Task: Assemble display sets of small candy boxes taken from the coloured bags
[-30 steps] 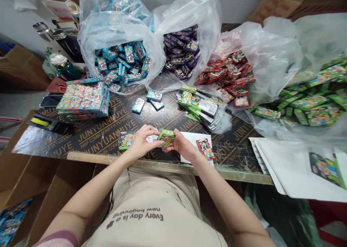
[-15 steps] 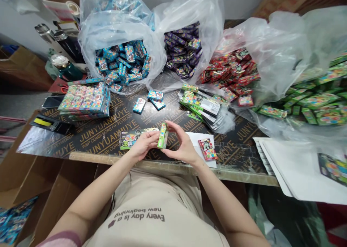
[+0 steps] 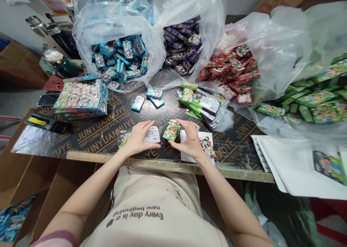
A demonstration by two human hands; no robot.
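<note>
A small green printed box [image 3: 171, 130] sits between the thumb and fingers of my right hand [image 3: 189, 136], just above the table, its broad face turned up. My left hand [image 3: 138, 138] lies across a flat printed card [image 3: 153, 135], thumb and fingers spread apart; the palm hides the card's middle. To the right, partly behind my right hand, a red printed box [image 3: 208, 147] rests on a white sheet [image 3: 187, 157].
Plastic bags hold blue boxes [image 3: 127, 64], purple boxes [image 3: 181, 51], red boxes [image 3: 230, 68] and green boxes [image 3: 311, 102]. Stacked packs [image 3: 81, 95] and a tape dispenser [image 3: 46, 122] stand left. Fanned cards [image 3: 208, 106] lie beyond my right hand; white sheets [image 3: 287, 167] overhang the right edge.
My left hand has let go of the green box and moved left onto the card, fingers spreading. The green box, in my right hand, has turned from its narrow side to its broad face.
</note>
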